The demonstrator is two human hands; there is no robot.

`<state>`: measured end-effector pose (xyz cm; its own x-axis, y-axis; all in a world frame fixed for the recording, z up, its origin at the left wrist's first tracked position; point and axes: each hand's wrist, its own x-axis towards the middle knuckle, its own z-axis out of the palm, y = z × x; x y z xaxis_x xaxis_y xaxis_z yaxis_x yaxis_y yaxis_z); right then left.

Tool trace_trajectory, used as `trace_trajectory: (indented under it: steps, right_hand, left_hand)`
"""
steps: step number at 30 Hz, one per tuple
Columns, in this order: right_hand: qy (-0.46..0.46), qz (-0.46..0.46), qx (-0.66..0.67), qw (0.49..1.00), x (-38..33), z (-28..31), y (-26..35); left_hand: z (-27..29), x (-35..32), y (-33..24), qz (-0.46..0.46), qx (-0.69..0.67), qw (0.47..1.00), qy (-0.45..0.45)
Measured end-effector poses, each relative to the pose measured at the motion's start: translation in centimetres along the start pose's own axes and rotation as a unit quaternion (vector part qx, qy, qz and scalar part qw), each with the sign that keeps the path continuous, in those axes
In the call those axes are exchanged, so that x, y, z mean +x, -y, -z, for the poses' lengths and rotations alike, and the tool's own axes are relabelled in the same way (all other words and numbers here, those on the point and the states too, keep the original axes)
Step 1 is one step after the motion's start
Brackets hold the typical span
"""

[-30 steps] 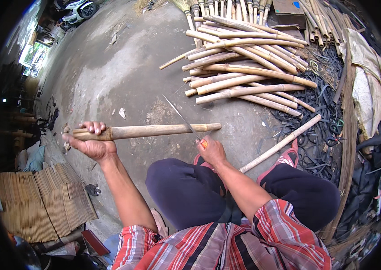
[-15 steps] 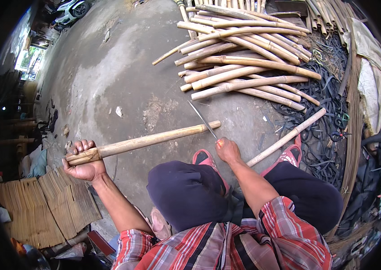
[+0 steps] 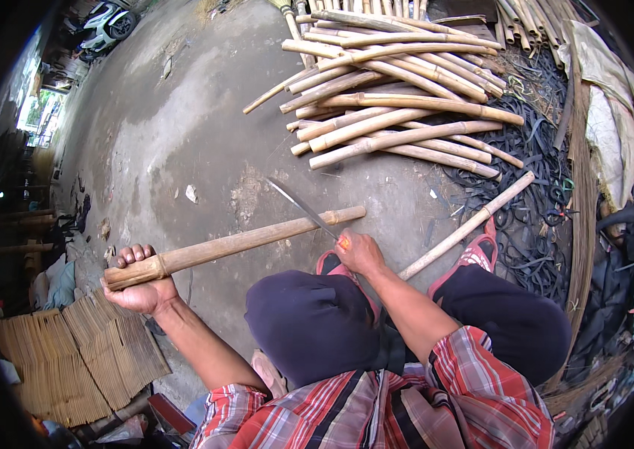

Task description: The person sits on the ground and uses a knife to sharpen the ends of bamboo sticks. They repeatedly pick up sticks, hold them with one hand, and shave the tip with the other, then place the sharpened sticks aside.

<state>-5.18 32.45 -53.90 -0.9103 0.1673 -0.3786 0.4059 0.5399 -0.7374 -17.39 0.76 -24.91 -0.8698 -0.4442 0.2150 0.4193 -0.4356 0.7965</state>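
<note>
My left hand (image 3: 141, 280) is wrapped round the thick near end of a bamboo pole (image 3: 246, 241), just at its joint. The pole slants up to the right across the front of me, above the floor. In my right hand (image 3: 359, 252) is a long knife (image 3: 303, 206), gripped by its handle, of which a bit of orange shows. Its blade points up and left and crosses the pole a little short of the far end. Whether the edge touches the bamboo I cannot tell.
A pile of cut bamboo poles (image 3: 399, 97) lies ahead to the right. One pale pole (image 3: 474, 223) rests by my right foot. Black strips (image 3: 530, 150) heap along the right side. Slatted bamboo sheets (image 3: 81, 352) lie at lower left. A motorcycle (image 3: 111, 28) stands far left.
My right hand has moved left with the knife, so the blade now crosses the pole further from its far end and tilts more to the left. The pole has turned slightly in my left hand.
</note>
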Motion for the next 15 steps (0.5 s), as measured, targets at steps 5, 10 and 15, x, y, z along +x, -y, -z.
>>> trace_trajectory:
  steps: [5,10,15]
  right_hand:
    - [-0.011,-0.176,-0.031,0.984,-0.6,1.0,-0.7]
    - [0.014,0.062,0.054,0.997,-0.9,0.8,0.1]
    - [-0.020,-0.030,0.025,0.999,-0.6,0.6,1.0]
  left_hand:
    - [0.1,-0.1,0.3,-0.025,-0.038,0.996,0.076]
    - [-0.9,-0.7,0.8,-0.095,0.015,0.982,0.159]
    - [-3.2,-1.1,0.3,-0.051,0.068,0.994,0.074]
